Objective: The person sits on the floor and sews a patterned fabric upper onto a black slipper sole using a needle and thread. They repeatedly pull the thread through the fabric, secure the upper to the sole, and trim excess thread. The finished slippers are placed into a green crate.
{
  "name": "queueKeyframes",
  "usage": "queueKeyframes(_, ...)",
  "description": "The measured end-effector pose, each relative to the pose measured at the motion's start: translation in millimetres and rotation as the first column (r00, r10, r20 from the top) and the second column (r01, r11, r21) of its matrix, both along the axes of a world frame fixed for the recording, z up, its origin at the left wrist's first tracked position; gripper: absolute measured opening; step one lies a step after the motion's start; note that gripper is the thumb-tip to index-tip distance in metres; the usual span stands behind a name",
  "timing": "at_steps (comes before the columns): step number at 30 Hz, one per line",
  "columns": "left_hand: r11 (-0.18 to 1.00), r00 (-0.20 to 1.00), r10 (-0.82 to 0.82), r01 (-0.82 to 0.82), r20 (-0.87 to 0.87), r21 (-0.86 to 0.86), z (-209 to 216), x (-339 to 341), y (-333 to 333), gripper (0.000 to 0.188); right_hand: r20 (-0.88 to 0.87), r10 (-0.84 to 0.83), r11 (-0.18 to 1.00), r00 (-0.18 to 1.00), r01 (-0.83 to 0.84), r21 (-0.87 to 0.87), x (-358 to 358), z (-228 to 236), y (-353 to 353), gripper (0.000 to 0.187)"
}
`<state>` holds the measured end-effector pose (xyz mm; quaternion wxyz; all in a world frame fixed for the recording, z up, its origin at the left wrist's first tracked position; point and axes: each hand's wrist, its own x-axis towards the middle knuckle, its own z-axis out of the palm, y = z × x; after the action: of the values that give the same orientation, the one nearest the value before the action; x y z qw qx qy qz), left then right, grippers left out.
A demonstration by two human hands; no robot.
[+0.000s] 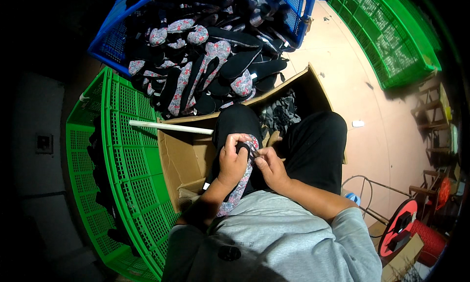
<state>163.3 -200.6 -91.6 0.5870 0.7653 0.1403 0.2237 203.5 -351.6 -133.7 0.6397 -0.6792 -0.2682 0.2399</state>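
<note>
On my lap lies a long, narrow fabric piece (238, 190), floral-printed with black parts. My left hand (233, 159) is closed on its upper end, thumb and fingers bent around the cloth near my knee. Close beside it, my right hand (272, 168) is closed in a pinch at the fabric's edge. A small dark thing shows at its fingertips, too small to make out. Both hands rest above my black-clad thighs. Ahead of my knees, a heap of similar floral and black fabric pieces (183, 81) fills a blue crate (111, 43).
A cardboard box (177, 157) stands under my legs, with dark scraps (281, 113) in it. A white tube (171, 127) crosses its left side. Green crates stand at left (132, 169) and far right (391, 47). A red round-topped stool (399, 227) is lower right.
</note>
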Motion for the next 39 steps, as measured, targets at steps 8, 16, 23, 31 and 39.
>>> queueKeyframes(8, 0.999, 0.999, -0.029, 0.029, -0.031, 0.020, 2.4, -1.0, -0.6, 0.026, -0.030, 0.007, 1.000, 1.000, -0.007, 0.022, 0.2, -0.3, 2.4, 0.023)
queueKeyframes(16, 0.996, 0.999, -0.023, 0.026, -0.037, 0.090, 1.8, 0.1, -1.4, 0.024, -0.091, -0.040, 0.998, 0.995, 0.045, 0.053, -2.3, -2.6, 5.5, 0.016)
queueKeyframes(23, 0.948, 0.991, 0.074, -0.034, -0.115, 0.316, 5.0, 0.1, -2.3, 0.031, -0.591, -0.083, 0.971, 0.802, 0.200, 0.134, 12.0, 4.1, 0.1, 0.020)
queueKeyframes(31, 0.787, 0.944, 0.215, -0.017, -0.249, 0.617, 27.8, -11.2, -4.7, 0.037, -0.463, 0.088, 0.980, 0.882, 0.006, 0.197, 34.4, 22.2, -16.1, 0.021)
queueKeyframes(39, 0.742, 0.950, 0.188, 0.030, -0.250, 0.670, 29.2, -14.8, -8.7, 0.028, -0.105, 0.259, 0.949, 0.960, -0.273, -0.156, 53.1, 30.0, -29.2, 0.022)
